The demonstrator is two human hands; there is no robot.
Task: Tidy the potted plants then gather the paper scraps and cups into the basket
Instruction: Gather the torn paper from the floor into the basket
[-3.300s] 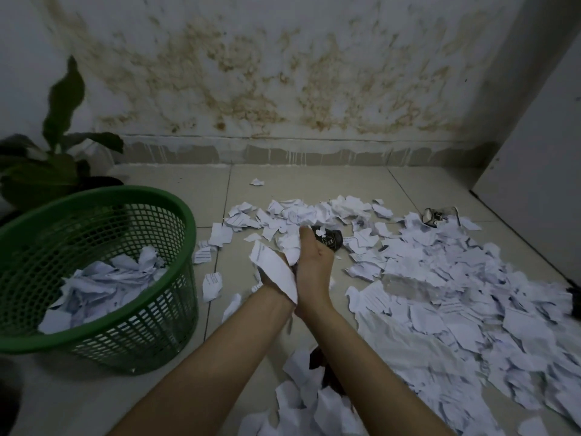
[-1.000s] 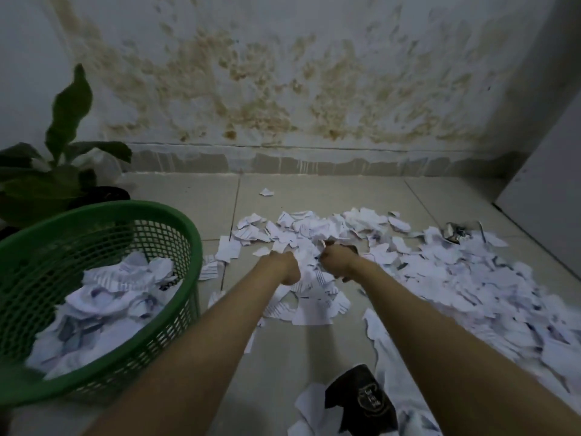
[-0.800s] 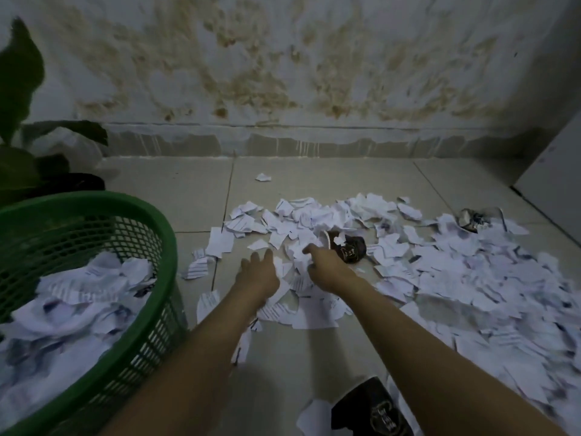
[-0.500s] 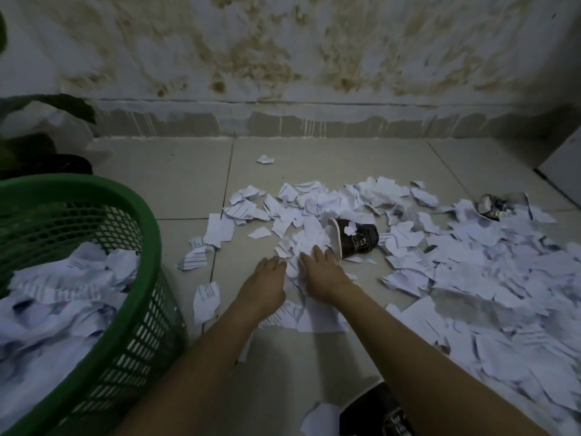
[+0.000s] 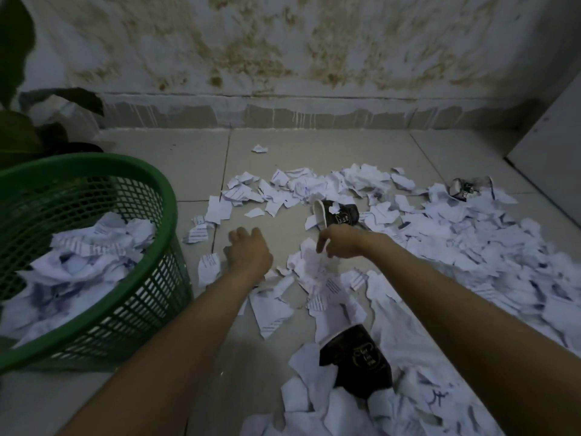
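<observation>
Tiled floor (image 5: 283, 357) still holds most scraps (image 5: 471, 247) and cups (image 5: 336, 212); basket (image 5: 169, 202) part-filled; left hand (image 5: 248, 251) loosely curled, empty; right hand (image 5: 341, 243) fingers pinch paper.

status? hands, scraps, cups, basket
Left hand open, low over floor. Right hand loosely curled over scraps; grip unclear. Basket part full. Two dark cups on floor. Nothing blocking.

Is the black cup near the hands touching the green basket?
Apart. The head view shows bare floor tiles and loose scraps between the black cup and the green basket.
</observation>
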